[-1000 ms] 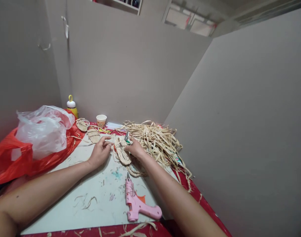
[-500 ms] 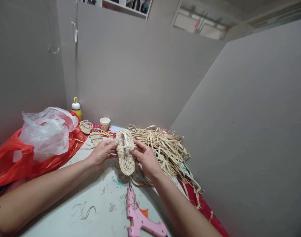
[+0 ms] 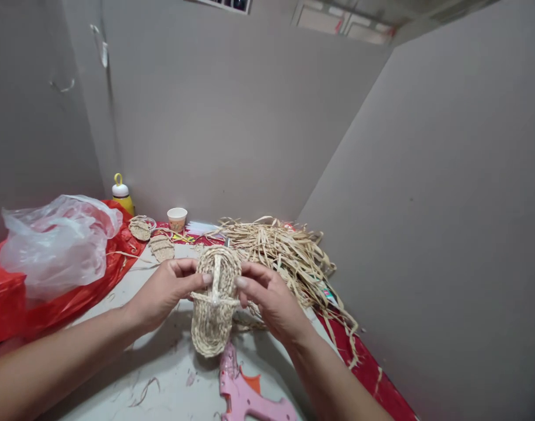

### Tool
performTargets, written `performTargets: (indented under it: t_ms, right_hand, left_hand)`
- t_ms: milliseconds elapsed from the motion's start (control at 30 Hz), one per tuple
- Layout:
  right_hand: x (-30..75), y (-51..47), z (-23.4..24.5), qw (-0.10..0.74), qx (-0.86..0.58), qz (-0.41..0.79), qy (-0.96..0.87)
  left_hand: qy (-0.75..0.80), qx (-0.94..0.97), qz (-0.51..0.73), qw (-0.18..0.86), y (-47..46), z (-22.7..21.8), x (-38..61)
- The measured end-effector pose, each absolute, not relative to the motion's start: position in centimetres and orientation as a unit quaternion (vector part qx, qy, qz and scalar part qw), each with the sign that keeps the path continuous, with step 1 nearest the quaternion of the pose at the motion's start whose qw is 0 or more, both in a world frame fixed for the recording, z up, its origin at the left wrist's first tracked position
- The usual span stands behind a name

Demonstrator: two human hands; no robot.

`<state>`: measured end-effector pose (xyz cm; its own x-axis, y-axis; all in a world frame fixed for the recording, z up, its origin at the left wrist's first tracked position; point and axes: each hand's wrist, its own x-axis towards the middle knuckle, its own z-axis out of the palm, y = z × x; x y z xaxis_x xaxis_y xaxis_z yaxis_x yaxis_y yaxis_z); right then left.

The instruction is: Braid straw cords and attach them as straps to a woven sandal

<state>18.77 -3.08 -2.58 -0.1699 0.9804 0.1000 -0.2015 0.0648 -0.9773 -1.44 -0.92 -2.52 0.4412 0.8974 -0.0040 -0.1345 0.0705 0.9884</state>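
Observation:
A small woven straw sandal [image 3: 214, 307] is held up in the air between both my hands, sole away from me, its straps facing me. My left hand [image 3: 164, 291] pinches its left edge with thumb and fingers. My right hand [image 3: 269, 299] pinches its right edge the same way. Below the sandal lies a pink glue gun [image 3: 245, 394] on the white board [image 3: 162, 374]. Behind my right hand spreads a heap of loose straw strips [image 3: 280, 251].
Two more small woven sandals [image 3: 155, 238] lie at the back left, near a paper cup [image 3: 177, 219] and a yellow bottle [image 3: 121, 194]. A clear plastic bag [image 3: 52, 242] sits on a red bag [image 3: 74, 286] at left. Grey walls close in behind and right.
Both hands have lifted the woven sandal off the board and brought it closer to me, turning it upright. One second ago my right hand was at small scissors by the straw.

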Motion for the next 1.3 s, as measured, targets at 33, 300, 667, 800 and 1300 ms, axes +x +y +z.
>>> performTargets:
  t_ms: [33, 300, 667, 800, 1300]
  right_hand:
    - [18.7, -3.2, -2.4, 0.507, -0.374, 0.569, -0.528]
    - [18.6, -3.5, -2.1, 0.473, -0.347, 0.606, -0.537]
    - [19.3, -3.4, -1.8, 0.453, -0.385, 0.571, -0.566]
    - [19.9, -3.4, -1.4, 0.414, -0.415, 0.548, -0.597]
    - [19.3, -3.5, -2.5, 0.410, -0.437, 0.553, -0.579]
  left_hand:
    - [0.343, 0.554, 0.390, 0.651, -1.2, -2.5, -1.3]
    - [0.317, 0.525, 0.357, 0.704, -2.2, -2.6, -0.6]
    - [0.346, 0.494, 0.380, 0.701, -1.9, -3.1, -0.2]
    - [0.354, 0.480, 0.385, 0.704, -1.9, -3.0, -0.2]
    - [0.343, 0.472, 0.370, 0.723, -2.0, -3.2, 0.1]
